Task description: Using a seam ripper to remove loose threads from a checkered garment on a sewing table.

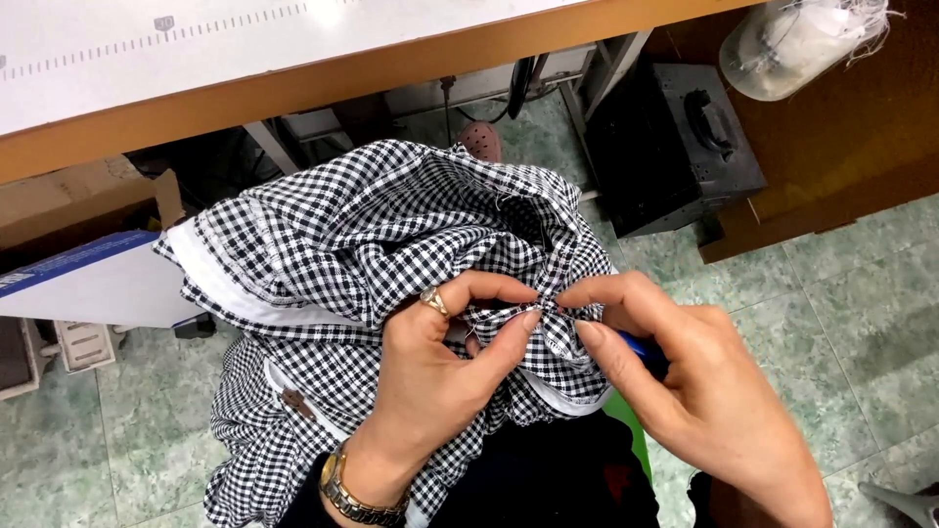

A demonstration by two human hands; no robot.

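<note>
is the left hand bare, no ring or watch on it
No, the left hand wears a gold ring on one finger and a gold watch at the wrist while it pinches the checked fabric.

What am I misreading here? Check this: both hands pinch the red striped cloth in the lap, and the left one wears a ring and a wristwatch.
Only the cloth is wrong. The head view shows black-and-white checked cloth, pinched by the ringed, watch-wearing left hand and the right hand.
</note>
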